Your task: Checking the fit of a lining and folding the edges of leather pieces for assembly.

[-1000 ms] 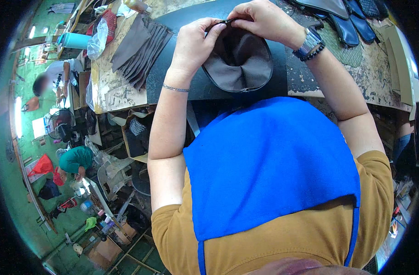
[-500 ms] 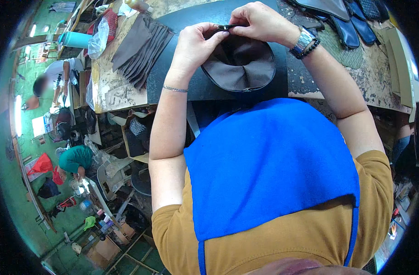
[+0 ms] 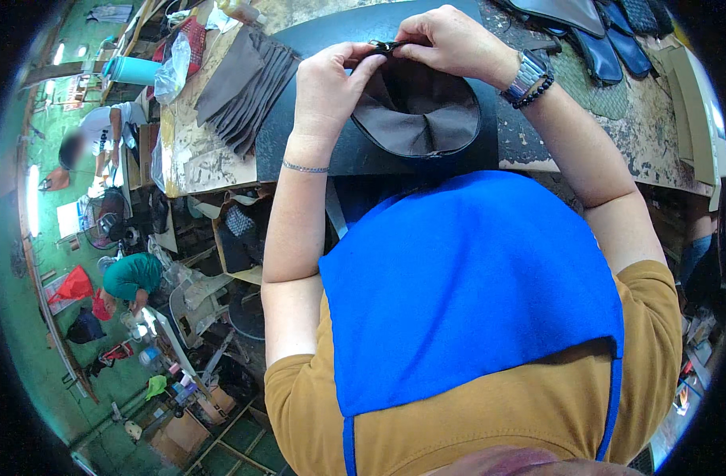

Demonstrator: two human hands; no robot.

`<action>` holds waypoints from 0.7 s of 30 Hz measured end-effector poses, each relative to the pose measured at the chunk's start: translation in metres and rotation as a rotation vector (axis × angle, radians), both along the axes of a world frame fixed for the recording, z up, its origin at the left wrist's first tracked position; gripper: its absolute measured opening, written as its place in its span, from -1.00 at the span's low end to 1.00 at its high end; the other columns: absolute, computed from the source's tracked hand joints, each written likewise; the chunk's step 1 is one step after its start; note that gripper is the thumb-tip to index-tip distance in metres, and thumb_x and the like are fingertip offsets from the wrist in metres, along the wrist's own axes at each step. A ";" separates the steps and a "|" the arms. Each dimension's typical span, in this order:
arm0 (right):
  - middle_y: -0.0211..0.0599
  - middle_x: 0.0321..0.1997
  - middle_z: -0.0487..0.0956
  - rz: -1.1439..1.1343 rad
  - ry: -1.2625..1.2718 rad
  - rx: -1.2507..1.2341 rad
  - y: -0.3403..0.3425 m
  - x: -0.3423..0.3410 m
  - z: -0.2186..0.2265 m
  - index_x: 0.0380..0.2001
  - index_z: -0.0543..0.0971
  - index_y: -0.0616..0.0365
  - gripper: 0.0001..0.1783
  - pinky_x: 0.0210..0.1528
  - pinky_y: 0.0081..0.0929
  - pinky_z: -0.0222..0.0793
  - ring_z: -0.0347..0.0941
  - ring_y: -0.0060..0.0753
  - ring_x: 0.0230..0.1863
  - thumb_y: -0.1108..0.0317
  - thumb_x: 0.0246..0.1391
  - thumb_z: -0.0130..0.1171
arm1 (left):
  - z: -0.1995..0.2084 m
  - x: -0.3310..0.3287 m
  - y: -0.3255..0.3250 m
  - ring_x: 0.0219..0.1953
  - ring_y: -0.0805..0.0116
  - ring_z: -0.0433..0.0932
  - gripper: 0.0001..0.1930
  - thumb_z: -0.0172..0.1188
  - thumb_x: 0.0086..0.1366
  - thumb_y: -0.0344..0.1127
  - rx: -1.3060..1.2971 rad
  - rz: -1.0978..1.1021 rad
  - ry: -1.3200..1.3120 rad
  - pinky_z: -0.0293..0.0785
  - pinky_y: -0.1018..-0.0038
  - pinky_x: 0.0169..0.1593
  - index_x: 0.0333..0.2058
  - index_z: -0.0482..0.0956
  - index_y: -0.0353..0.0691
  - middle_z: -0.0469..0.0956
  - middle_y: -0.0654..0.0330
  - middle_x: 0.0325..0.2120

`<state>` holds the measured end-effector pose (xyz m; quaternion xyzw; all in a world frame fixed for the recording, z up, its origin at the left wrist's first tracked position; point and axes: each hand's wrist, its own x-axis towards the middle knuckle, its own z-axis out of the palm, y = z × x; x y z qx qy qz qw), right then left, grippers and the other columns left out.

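Note:
A black pouch [image 3: 422, 131] stands at the bench's near edge, its mouth spread wide and its dark brown lining showing. Both hands meet at the far end of its rim. My left hand [image 3: 329, 87] pinches the rim there between thumb and fingers. Close beside it, my right hand [image 3: 452, 44] grips the same rim, thumb underneath. A small shiny metal piece, perhaps a zipper slider, shows between the two sets of fingertips. Its details are too small to tell.
A black mat [image 3: 311, 139] covers part of the worn workbench [image 3: 212, 170]. Fanned dark fabric pieces [image 3: 248, 91] lie to the left, near a teal tumbler [image 3: 131, 70]. Black pouches [image 3: 597, 47] are piled at the far right. Two people work on the left.
My left hand has turned slightly and its fingertips have drawn back a little to the left. More of the metal piece shows. The pouch has shifted very slightly to the right.

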<state>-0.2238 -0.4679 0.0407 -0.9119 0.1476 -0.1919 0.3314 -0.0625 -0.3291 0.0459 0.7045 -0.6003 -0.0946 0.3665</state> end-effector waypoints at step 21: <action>-0.41 -0.42 0.46 0.320 -0.606 -0.378 0.006 0.004 0.065 -0.23 0.70 -0.10 -0.66 -0.26 -0.41 0.31 0.41 -0.36 -0.36 0.46 -0.18 0.35 | 0.066 0.016 0.034 0.19 0.17 0.36 -0.45 0.30 -0.02 -0.37 -0.097 -0.303 -0.067 -0.07 0.05 0.35 0.04 0.48 -0.12 0.49 0.13 0.01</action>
